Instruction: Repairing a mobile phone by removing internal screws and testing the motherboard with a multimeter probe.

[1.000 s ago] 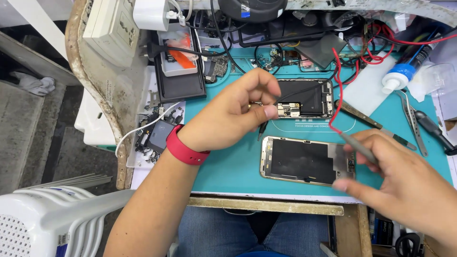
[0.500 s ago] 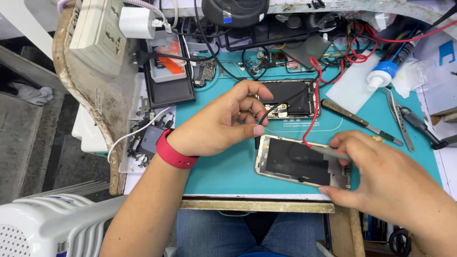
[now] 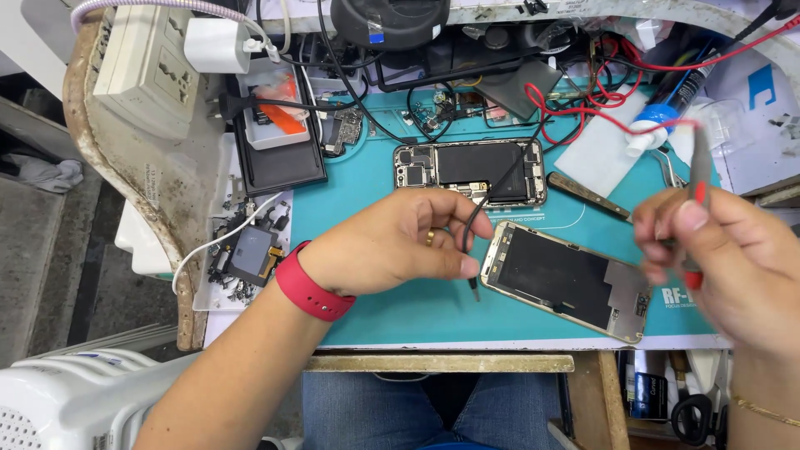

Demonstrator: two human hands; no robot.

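Note:
My left hand [image 3: 392, 246], with a red wristband [image 3: 310, 287], pinches a thin black probe lead [image 3: 472, 250] whose tip hangs just above the teal mat [image 3: 367, 192]. Blurred by motion, my right hand [image 3: 725, 258] grips a slim red-marked probe [image 3: 698, 179], and a red wire [image 3: 583, 108] runs from it to the back. Between the hands a detached phone screen panel [image 3: 567, 279] lies face down, untouched. Beyond it lies an opened phone body [image 3: 471, 171] with its battery and boards showing.
A power strip [image 3: 146, 67] and a black tray [image 3: 279, 158] with small parts sit at the back left. A blue-capped white tube [image 3: 654, 129] and tweezers [image 3: 587, 196] lie at the right. A white plastic chair [image 3: 75, 400] stands at the lower left.
My left hand has pulled back from the opened phone toward me with the black lead. My right hand has lifted off the screen panel and swung up to the right.

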